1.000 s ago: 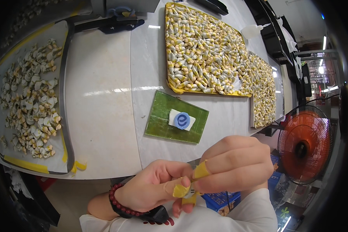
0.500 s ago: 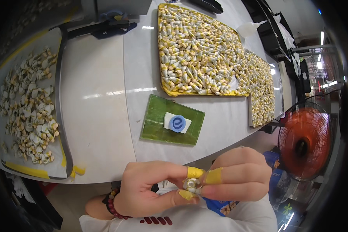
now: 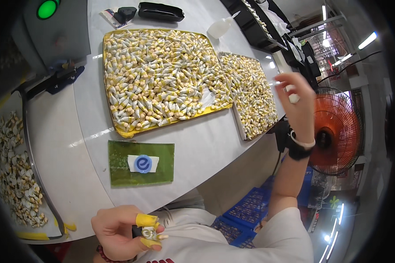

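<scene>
In my left hand (image 3: 120, 230), low in view, the thumb and a finger wrapped in yellow tape pinch a small white rolled piece (image 3: 149, 232) with a pale tan stub. My right hand (image 3: 297, 103) is raised at the right, past the trays and in front of the fan, with a dark band on the wrist. Its fingers are curved and apart, slightly blurred, and I see nothing held in them. Similar banded white and yellow pieces with tan ends fill a large yellow-edged tray (image 3: 175, 126). Looser curled white pieces lie in a tray (image 3: 36, 175) on the left.
A second filled tray (image 3: 238, 120) adjoins the large one. On the table (image 3: 92, 171) lies a green mat (image 3: 162, 175) bearing a blue round cap (image 3: 143, 164). A white squeeze bottle (image 3: 219, 28) stands behind; an orange fan (image 3: 333, 131) and blue crates (image 3: 243, 212) are at right.
My right hand has left the small piece and swung up to the far right. The left hand keeps its pinch. The view has turned right, so the table things appear further left.
</scene>
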The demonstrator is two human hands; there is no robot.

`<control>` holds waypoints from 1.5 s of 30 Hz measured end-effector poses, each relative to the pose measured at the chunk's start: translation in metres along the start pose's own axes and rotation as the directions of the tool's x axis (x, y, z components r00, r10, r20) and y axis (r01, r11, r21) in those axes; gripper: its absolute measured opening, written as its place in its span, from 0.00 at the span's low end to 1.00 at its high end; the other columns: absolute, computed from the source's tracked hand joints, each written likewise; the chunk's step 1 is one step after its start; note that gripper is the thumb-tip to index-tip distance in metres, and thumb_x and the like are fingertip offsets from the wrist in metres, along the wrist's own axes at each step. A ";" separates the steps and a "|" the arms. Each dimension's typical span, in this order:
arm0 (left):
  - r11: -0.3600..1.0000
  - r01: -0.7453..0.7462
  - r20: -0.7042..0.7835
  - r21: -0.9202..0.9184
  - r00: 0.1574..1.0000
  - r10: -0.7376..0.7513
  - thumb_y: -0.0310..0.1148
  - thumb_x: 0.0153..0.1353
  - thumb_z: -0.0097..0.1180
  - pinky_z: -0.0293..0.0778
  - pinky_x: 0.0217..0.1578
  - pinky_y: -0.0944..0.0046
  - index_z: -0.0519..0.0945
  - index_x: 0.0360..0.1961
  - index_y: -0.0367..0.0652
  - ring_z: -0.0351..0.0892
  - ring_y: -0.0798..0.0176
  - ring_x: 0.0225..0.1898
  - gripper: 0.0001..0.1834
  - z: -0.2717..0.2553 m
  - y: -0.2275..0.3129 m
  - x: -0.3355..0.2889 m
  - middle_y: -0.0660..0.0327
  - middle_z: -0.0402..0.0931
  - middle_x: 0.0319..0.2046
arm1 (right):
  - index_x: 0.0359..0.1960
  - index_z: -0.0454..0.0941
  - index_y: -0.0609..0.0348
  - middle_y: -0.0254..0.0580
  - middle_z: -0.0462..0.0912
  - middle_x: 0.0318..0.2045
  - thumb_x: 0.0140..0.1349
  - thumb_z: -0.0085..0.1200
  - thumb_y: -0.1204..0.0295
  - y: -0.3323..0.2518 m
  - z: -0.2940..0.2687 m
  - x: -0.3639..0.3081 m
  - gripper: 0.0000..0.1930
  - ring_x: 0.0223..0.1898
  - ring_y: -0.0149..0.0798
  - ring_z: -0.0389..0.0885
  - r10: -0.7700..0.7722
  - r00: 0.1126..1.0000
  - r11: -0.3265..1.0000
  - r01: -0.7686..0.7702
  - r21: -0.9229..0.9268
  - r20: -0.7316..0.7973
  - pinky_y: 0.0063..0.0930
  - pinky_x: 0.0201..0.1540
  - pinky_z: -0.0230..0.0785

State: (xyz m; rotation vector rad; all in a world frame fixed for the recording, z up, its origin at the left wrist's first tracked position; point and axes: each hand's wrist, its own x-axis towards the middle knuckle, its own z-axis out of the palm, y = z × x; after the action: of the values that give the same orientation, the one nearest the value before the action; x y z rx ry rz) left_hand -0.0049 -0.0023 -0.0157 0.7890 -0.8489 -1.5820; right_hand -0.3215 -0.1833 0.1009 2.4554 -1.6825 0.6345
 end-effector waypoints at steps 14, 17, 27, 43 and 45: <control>0.999 0.028 0.062 -0.025 0.998 -0.027 0.24 0.37 0.73 0.75 0.30 0.72 0.79 0.32 0.29 0.81 0.66 0.27 0.19 -0.004 -0.004 0.001 0.52 0.81 0.25 | 0.31 0.73 0.62 0.44 0.75 0.27 0.48 0.55 0.82 0.059 0.044 -0.019 0.08 0.31 0.43 0.75 0.065 0.934 0.995 -0.085 0.042 0.352 0.32 0.33 0.67; 0.995 -0.017 0.104 -0.094 0.994 0.027 0.23 0.48 0.67 0.78 0.39 0.62 0.73 0.42 0.26 0.81 0.59 0.34 0.22 -0.004 -0.006 -0.006 0.49 0.78 0.34 | 0.31 0.73 0.62 0.45 0.74 0.27 0.49 0.54 0.82 0.060 0.044 -0.020 0.07 0.31 0.46 0.74 0.050 0.936 0.998 -0.038 -0.040 0.350 0.33 0.35 0.66; 0.989 0.021 -0.007 -0.145 1.000 -0.023 0.24 0.40 0.71 0.75 0.32 0.69 0.79 0.34 0.28 0.82 0.64 0.29 0.19 0.001 -0.001 -0.003 0.51 0.81 0.28 | 0.32 0.79 0.64 0.44 0.80 0.27 0.52 0.54 0.83 -0.026 0.027 -0.023 0.06 0.29 0.38 0.79 -0.045 0.983 0.967 -0.002 0.255 0.180 0.24 0.33 0.69; 0.922 -0.246 -0.055 0.300 0.960 0.274 0.40 0.37 0.75 0.69 0.22 0.73 0.78 0.27 0.36 0.76 0.68 0.22 0.23 -0.001 0.003 -0.011 0.57 0.80 0.24 | 0.31 0.70 0.63 0.41 0.68 0.25 0.44 0.51 0.76 -0.137 0.085 -0.034 0.10 0.29 0.41 0.69 -0.674 0.685 0.713 0.503 0.488 0.278 0.30 0.30 0.66; 0.904 -0.255 -0.092 0.345 0.949 0.302 0.41 0.37 0.75 0.68 0.22 0.73 0.77 0.27 0.37 0.75 0.68 0.22 0.23 0.000 0.004 -0.012 0.57 0.80 0.24 | 0.31 0.70 0.63 0.41 0.67 0.24 0.44 0.51 0.75 -0.141 0.085 -0.038 0.10 0.28 0.41 0.69 -0.677 0.683 0.710 0.509 0.487 0.274 0.29 0.30 0.66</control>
State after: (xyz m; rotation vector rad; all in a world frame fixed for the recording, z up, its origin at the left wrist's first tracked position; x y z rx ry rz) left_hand -0.0008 0.0094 -0.0118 0.9579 -1.0851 -1.1293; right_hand -0.1813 -0.1219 0.0302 3.3785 -0.7065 0.3376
